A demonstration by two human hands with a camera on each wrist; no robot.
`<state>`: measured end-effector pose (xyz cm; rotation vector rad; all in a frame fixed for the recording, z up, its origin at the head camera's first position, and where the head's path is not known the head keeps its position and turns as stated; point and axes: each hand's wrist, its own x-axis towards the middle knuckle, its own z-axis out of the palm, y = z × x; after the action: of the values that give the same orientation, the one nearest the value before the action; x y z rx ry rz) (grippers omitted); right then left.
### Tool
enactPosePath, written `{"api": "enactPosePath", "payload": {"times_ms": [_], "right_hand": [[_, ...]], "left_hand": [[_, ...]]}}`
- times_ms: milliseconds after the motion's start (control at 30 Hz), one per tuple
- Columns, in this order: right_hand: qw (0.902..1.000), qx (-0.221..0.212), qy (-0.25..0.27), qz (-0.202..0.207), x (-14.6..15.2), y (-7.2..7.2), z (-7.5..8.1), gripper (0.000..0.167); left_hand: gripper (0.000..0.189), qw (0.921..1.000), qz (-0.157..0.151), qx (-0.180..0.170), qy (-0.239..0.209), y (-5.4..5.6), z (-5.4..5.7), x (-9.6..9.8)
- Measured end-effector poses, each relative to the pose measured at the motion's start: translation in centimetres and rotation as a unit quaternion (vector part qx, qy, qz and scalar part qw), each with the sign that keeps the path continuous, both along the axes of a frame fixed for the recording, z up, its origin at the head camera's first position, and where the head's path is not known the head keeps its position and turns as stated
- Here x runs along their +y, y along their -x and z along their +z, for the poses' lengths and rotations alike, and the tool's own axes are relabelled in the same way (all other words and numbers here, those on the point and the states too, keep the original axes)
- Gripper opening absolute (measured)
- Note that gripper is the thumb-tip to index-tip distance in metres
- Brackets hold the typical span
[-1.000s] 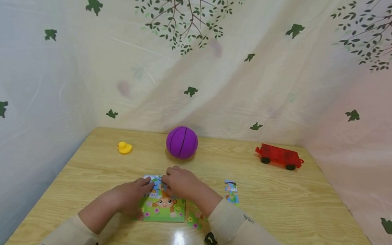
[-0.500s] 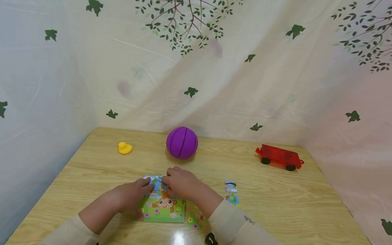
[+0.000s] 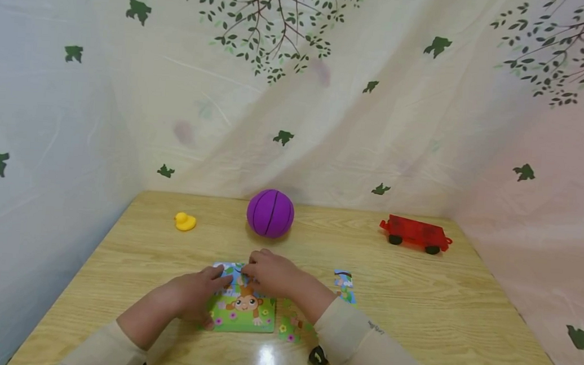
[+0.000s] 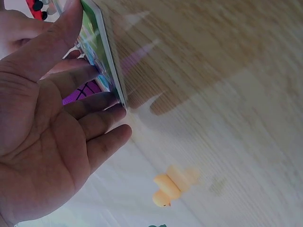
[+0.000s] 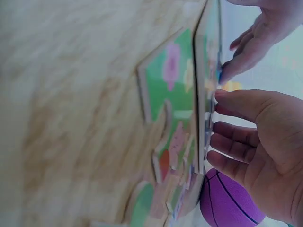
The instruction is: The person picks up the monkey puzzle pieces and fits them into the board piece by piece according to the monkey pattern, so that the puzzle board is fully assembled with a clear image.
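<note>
Puzzle board [image 3: 245,322], probably light and stiff, best held by its edges; left hand [image 3: 194,294], fingers spread, touches its left side; right hand [image 3: 274,274], fingers bent, any grip indiscernible.

Curtained play area, tree-printed sheet [image 3: 326,123], wooden table [image 3: 415,304], ball [image 3: 270,214], toy duck [image 3: 184,222]

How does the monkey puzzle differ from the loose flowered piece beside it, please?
Size: the monkey puzzle is much larger than the flowered piece.
Outline: the monkey puzzle has long straight edges, while the flowered piece has a curved notch.
Contact: the left hand touches the monkey puzzle; neither hand touches the flowered piece.
Both lie on the wooden table and show flowers on green.
</note>
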<state>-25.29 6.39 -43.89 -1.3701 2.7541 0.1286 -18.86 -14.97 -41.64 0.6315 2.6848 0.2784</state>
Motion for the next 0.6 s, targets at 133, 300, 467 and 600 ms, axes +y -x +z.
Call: {"api": "enactPosePath", "payload": {"times_ms": [133,300,467,600], "right_hand": [[0.9979,-0.056,0.031,0.001,1.0,-0.3,0.6,0.037],[0.9937,-0.081,0.074,-0.022,3.5,-0.4,1.3,0.037],[0.9890,-0.084,0.093,-0.078,6.9,-0.1,2.1,0.038],[0.9801,-0.092,0.113,-0.135,10.4,0.3,2.6,0.039]], "left_hand": [[0.098,1.0000,-0.004,0.003,0.005,0.0,0.0,0.1],[0.097,0.9999,-0.007,0.007,0.004,0.0,0.0,0.1],[0.099,1.0000,0.002,0.001,0.009,-0.1,-0.2,0.1],[0.099,0.9999,0.006,-0.002,0.008,-0.2,-0.2,0.2]]}}
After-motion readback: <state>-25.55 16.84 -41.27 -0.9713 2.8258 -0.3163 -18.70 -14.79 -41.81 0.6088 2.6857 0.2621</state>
